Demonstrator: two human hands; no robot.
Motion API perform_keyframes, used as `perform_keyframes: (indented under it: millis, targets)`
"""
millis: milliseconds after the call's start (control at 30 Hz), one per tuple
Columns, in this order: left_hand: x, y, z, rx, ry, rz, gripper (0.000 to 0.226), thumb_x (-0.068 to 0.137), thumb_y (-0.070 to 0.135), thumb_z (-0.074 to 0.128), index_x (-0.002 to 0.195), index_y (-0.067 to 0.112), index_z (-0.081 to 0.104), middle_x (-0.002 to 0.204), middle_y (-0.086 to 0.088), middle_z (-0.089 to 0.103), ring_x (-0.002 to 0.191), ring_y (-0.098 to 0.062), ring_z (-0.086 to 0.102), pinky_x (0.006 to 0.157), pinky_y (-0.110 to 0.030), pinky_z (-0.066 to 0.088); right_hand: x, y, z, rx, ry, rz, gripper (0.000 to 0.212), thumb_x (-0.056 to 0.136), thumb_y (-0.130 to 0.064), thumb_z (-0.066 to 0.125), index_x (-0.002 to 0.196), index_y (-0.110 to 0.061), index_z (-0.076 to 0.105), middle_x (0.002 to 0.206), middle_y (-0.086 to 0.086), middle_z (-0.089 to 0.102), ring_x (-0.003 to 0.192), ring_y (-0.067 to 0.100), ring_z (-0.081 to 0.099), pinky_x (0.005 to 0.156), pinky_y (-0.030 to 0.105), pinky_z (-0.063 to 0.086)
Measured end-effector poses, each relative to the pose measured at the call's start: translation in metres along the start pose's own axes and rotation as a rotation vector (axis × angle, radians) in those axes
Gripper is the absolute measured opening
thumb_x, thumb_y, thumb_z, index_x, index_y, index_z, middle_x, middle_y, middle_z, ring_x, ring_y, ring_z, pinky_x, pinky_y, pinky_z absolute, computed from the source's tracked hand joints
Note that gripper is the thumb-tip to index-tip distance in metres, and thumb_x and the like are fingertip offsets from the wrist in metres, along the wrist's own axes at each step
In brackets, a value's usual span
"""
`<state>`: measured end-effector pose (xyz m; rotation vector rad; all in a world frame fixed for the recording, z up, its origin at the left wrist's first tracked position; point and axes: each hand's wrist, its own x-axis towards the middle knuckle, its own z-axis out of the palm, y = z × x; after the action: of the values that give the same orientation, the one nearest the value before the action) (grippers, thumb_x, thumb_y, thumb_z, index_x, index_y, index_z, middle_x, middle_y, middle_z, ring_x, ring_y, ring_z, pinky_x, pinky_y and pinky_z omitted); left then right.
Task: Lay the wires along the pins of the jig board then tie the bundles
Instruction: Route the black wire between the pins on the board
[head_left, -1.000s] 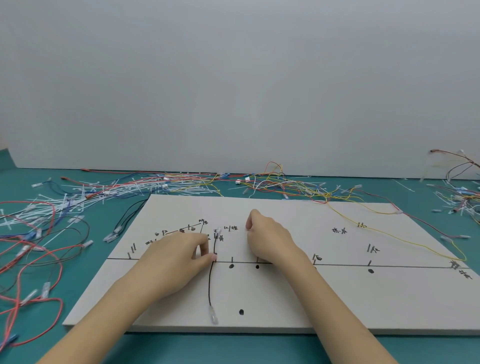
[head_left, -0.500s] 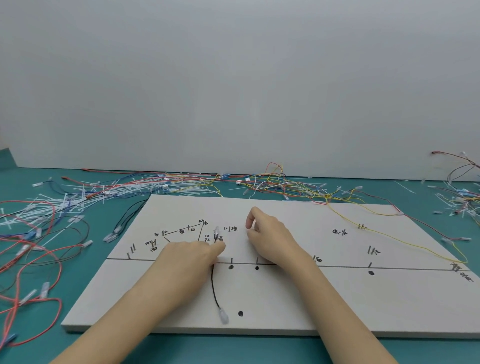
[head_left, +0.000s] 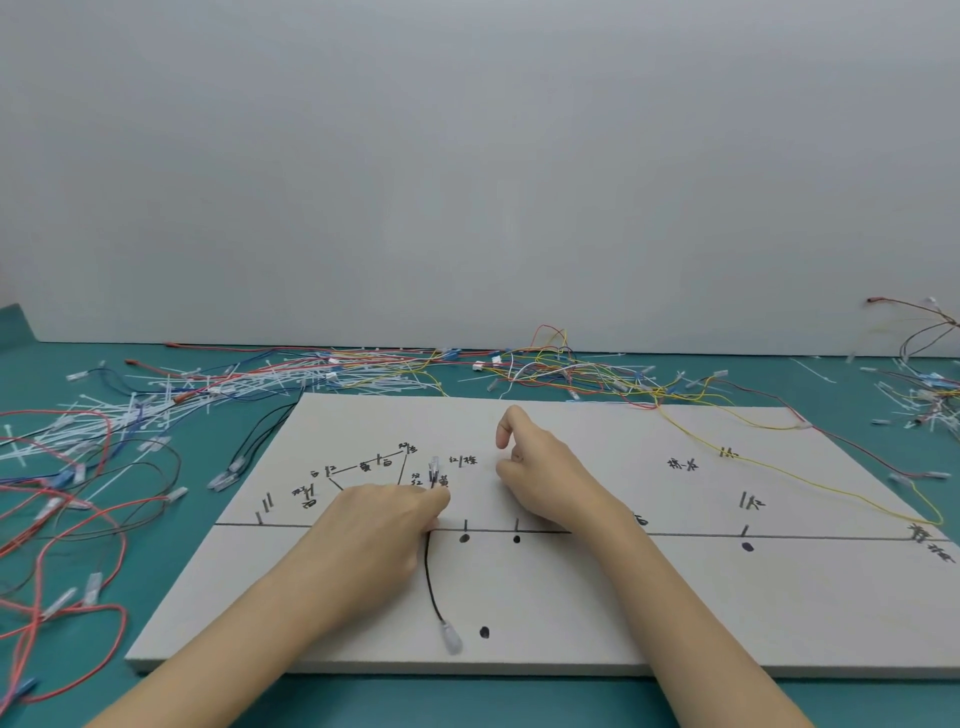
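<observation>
A white board (head_left: 675, 613) is lying flat on a teal table (head_left: 78, 691), filling the near middle of the view, with two bare forearms reaching onto it from 6 o'clock.

Nearest, a black wire (head_left: 429, 577) is curving across the board, ending at 6 o'clock in a clear plug (head_left: 452, 638) just beside a black dot (head_left: 484, 632). The wire is running up toward 12 o'clock and passing under the left hand (head_left: 379, 525), whose curled fingers are pressing down where the wire meets a long black line (head_left: 691, 533) drawn across the board. Whether the fingers are pinching the wire or only holding it down cannot be told. The wire's far plug (head_left: 434, 465) is standing just beyond that hand, among short dark pins.

The right hand (head_left: 545, 475) is resting on the board at 1 o'clock from the left hand, fingers loosely curled and the forefinger bent, holding nothing.

Handwritten black characters are sitting beside the pins; they are too small to read with confidence. More dots are lying just under the line.

A yellow wire (head_left: 810, 467) is trailing over the board's far right corner. Farther off, loose red, blue, yellow and black wires (head_left: 545, 371) and white cable ties (head_left: 104, 431) are spreading over the table from 9 o'clock round to 3 o'clock. Behind them a plain grey wall (head_left: 467, 156) is filling the upper half.
</observation>
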<state>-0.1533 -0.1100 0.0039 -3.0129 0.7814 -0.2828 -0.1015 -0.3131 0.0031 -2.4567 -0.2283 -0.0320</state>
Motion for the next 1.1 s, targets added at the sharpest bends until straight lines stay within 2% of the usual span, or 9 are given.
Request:
perform_keyframes:
  millis: [267,367,667,833,933,1100]
  targets:
    - [-0.002,-0.001,0.002,-0.108,0.052,0.016,0.017,0.098,0.022,0.036,0.082,0.020,0.034,0.073,0.006,0.042,0.073,-0.024,0.041,0.062,-0.035,0.029,0.002,0.002,0.000,0.018,-0.005,0.013,0.017,0.085,-0.008,0.040,0.094,-0.022,0.036,0.068,0.001,0.044,0.065,0.019,0.038,0.058,0.034,0.030]
    - [-0.002,-0.001,0.003,-0.139,0.051,0.023,0.016,0.098,0.020,0.037,0.082,0.019,0.035,0.074,0.005,0.046,0.077,-0.027,0.047,0.066,-0.037,0.036,0.003,0.002,0.000,0.027,-0.007,0.016,0.018,0.085,-0.008,0.041,0.094,-0.023,0.036,0.067,0.000,0.044,0.064,0.018,0.038,0.056,0.033,0.029]
    - [0.005,0.012,0.004,-0.214,0.056,0.076,0.016,0.097,0.019,0.038,0.081,0.017,0.036,0.071,0.005,0.041,0.073,-0.026,0.042,0.068,-0.038,0.040,-0.001,0.013,-0.008,0.033,0.012,0.061,0.018,0.085,-0.009,0.043,0.092,-0.024,0.036,0.066,-0.002,0.043,0.061,0.016,0.038,0.055,0.031,0.028]
    - [0.021,0.032,0.006,-0.198,0.063,0.121,0.018,0.096,0.017,0.037,0.079,0.017,0.031,0.065,0.005,0.032,0.070,-0.025,0.036,0.062,-0.036,0.030,-0.005,0.030,-0.021,0.051,0.078,0.121,0.019,0.083,-0.009,0.043,0.089,-0.025,0.037,0.065,-0.001,0.044,0.059,0.018,0.039,0.055,0.031,0.029]
    - [0.030,0.040,0.007,-0.202,0.060,0.128,0.017,0.095,0.014,0.037,0.078,0.017,0.032,0.066,0.005,0.032,0.071,-0.025,0.037,0.064,-0.038,0.035,-0.005,0.037,-0.027,0.054,0.111,0.147,0.019,0.084,-0.009,0.045,0.088,-0.025,0.037,0.065,-0.001,0.045,0.059,0.018,0.039,0.055,0.031,0.030]
    - [0.038,0.044,0.007,-0.225,0.058,0.137,0.019,0.097,0.017,0.038,0.078,0.016,0.034,0.068,0.005,0.034,0.073,-0.026,0.038,0.062,-0.036,0.029,-0.003,0.043,-0.031,0.083,0.143,0.178,0.018,0.084,-0.010,0.047,0.087,-0.025,0.039,0.065,-0.001,0.045,0.058,0.017,0.039,0.054,0.030,0.029]
